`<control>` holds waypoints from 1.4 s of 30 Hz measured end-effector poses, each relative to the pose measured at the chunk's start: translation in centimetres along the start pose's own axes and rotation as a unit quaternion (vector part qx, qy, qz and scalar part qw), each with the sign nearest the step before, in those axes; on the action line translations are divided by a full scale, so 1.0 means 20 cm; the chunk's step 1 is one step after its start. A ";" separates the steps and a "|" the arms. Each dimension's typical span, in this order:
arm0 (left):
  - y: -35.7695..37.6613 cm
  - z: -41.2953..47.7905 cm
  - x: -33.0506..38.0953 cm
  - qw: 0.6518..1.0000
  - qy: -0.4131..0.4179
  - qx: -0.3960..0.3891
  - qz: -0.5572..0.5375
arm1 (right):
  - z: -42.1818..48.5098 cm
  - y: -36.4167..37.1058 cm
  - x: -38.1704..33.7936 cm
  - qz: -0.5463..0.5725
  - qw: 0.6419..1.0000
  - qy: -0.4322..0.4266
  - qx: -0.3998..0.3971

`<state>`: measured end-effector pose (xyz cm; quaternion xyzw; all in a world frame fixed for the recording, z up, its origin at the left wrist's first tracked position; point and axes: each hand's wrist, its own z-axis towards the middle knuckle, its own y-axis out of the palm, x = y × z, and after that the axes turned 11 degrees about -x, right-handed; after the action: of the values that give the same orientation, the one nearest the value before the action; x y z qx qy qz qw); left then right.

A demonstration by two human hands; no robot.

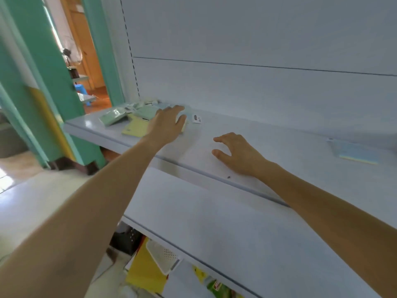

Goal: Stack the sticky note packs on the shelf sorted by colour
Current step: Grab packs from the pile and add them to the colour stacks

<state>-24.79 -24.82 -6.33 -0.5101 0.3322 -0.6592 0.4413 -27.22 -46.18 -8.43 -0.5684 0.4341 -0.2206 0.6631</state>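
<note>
**Q:** Head view, single panel: where did the left hand (167, 122) lie?

**A:** At the left end of the shelf (279, 147), near its back edge, on the pile of pastel packets (129, 119). Its fingers were straight and spread over the pile's right side, released and closed round nothing. A green packet (112, 117) lay at the pile's left and a yellow packet (135, 127) at its front, beside the wrist.

**Q:** And the right hand (234, 152)?

**A:** Palm down on the bare shelf, nearer the front edge, to the right of the pile and well apart from it. Its fingers were loosely curled, thumb out, grasping nothing.

**Q:** What else did the same shelf carry?

**A:** A small white card (197, 118) lay just beside the left fingertips. A blue packet (354, 152) with a yellow strip lay alone near the right end.

**Q:** And below?

**A:** A lower shelf (214, 211) jutted forward. Under it sat a yellow board (146, 269) and a white perforated tray (163, 257), both partly hidden.
</note>
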 end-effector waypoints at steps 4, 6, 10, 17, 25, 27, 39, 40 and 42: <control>-0.09 0.09 -0.30 0.999 -0.036 0.007 0.011 | 0.29 0.03 -0.13 0.003 1.000 0.009 -0.016; -0.11 0.16 -0.43 0.999 -0.046 0.011 0.010 | 0.44 0.03 -0.17 -0.001 1.000 0.023 -0.017; -0.15 0.34 -0.63 0.997 -0.072 -0.015 0.017 | 0.72 0.04 -0.23 0.020 0.996 0.086 0.005; -0.14 0.56 -0.79 0.993 -0.084 -0.075 0.020 | 0.99 0.11 -0.35 0.023 0.982 0.185 0.035; -0.18 0.73 -0.84 0.984 -0.032 -0.169 -0.037 | 1.04 0.11 -0.38 0.138 0.968 0.201 0.067; -0.19 0.75 -0.85 0.984 -0.014 -0.167 -0.062 | 1.03 0.10 -0.38 0.155 0.962 0.204 0.090; -0.22 0.76 -0.77 0.964 0.062 -0.105 -0.238 | 0.85 0.06 -0.29 0.335 0.885 0.231 0.225; -0.22 0.75 -0.76 0.957 0.058 -0.100 -0.265 | 0.83 0.06 -0.29 0.346 0.880 0.230 0.232; -0.21 0.74 -0.73 0.942 0.049 -0.090 -0.321 | 0.78 0.06 -0.28 0.344 0.879 0.227 0.238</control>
<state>-10.30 -9.63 -4.29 -0.5945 0.2300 -0.7573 0.1419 -17.51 -32.71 -8.13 -0.1426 0.6752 -0.1989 0.6958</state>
